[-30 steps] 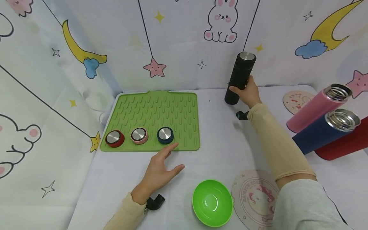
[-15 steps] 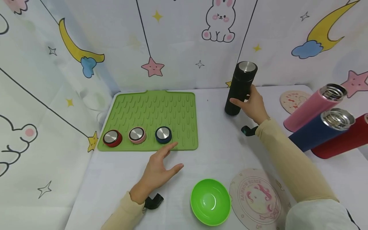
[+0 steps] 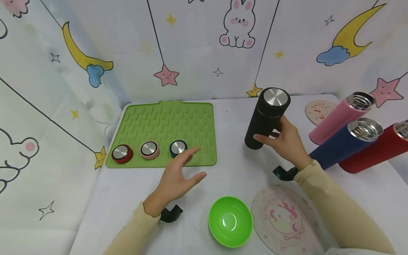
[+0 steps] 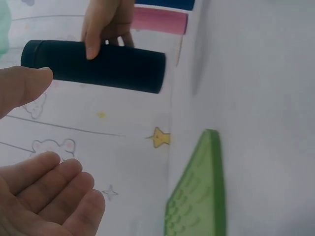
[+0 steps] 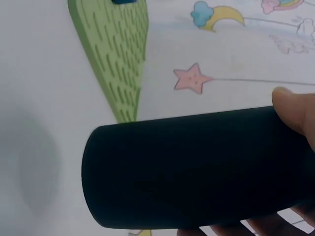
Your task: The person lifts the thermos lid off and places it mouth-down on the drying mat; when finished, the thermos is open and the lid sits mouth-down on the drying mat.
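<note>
My right hand (image 3: 287,141) grips a black thermos (image 3: 264,118) round its lower body, thumb on the near side. Its silver-topped lid is on, and the thermos leans slightly to the right. In the right wrist view the thermos (image 5: 192,169) hangs above the white table, its base apart from the surface. My left hand (image 3: 176,179) hovers by the front edge of the green mat (image 3: 169,124), fingers stretched and holding nothing. Three lids rest on that mat: a red lid (image 3: 122,153), a pink lid (image 3: 149,150) and a dark blue lid (image 3: 177,148), which the left hand partly overlaps.
At the right stand three lidless thermoses: pink (image 3: 339,118), blue (image 3: 344,143) and red (image 3: 376,148). A bright green bowl (image 3: 231,222) sits near the front, beside a round pink-printed mat (image 3: 282,216). Behind the pink thermos lies a smaller round mat (image 3: 318,108). A patterned cloth backs the table.
The right hand has brought the black thermos nearer, away from the back cloth. My left hand has shifted slightly forward and now overlaps the dark blue lid.
</note>
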